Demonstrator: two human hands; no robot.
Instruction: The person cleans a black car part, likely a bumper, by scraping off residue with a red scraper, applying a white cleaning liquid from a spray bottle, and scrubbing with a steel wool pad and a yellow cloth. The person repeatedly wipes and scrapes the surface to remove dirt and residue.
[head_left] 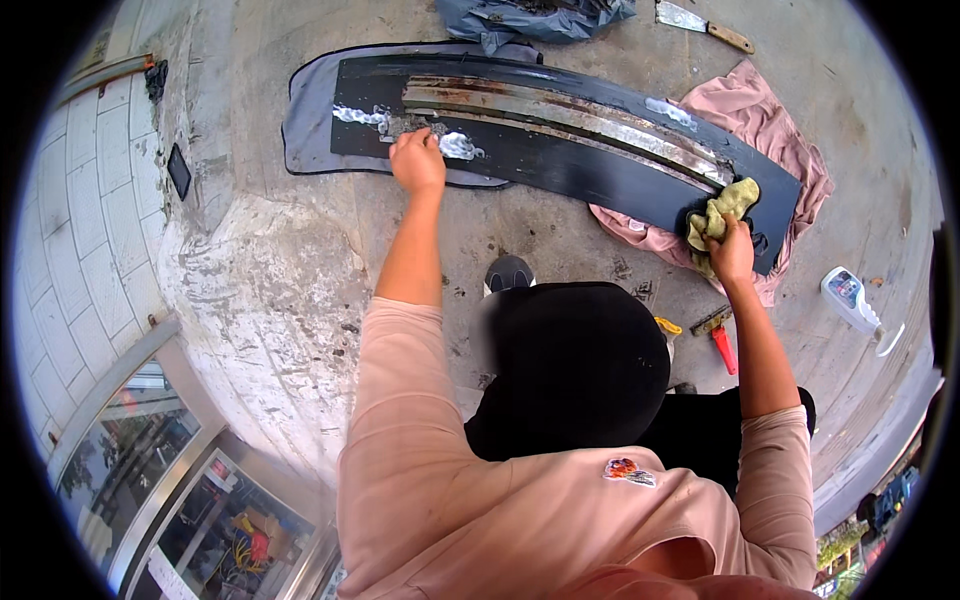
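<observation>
- Head view, only angle I had: the long dark panel [560,168] lay on the concrete floor [590,240], its left end over a grey mat [305,125], its right end over a pink cloth [805,165].
- Left grip [418,165] was down at the panel's left part, fingers bent, right by a scuffed patch between two blobs of white foamy stuff [458,147]. Couldn't tell if it was pinching anything.
- Right grip [733,250] was closed around a bunched yellow-green cloth [738,197] near the other end, just by the end of the rusty metal strip [590,122].
- My read: hands-on cleaning step, with the foamy stuff not yet wiped off. Next move probably called for working the scuffed patch loose, then bringing the yellow-green cloth across, minding that strip's edge.
- Within reach, sort of: a white bottle [850,298] and a red-handled tool [724,350] to the right, plus a wooden-handled scraper [705,28] past the panel.
</observation>
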